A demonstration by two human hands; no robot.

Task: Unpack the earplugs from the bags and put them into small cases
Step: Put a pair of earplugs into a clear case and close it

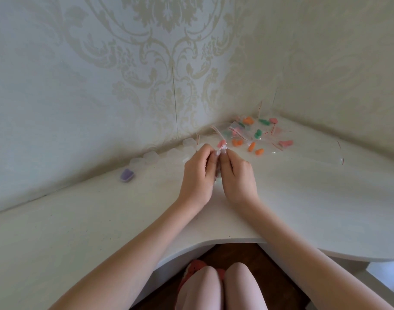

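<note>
Left hand (197,173) and right hand (237,175) pinched one small bag (221,151) above tabletop (303,198); best peeled at its seal, gently.

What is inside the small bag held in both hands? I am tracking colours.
Pink earplugs show through the top of the clear bag pinched between the left hand and right hand. The fingers cover the bag's lower part, so the count cannot be told.

white corner table (303,198) | bagged earplugs (256,135) far corner | clear cases (150,156) along wall | purple-filled case (127,175)
</note>
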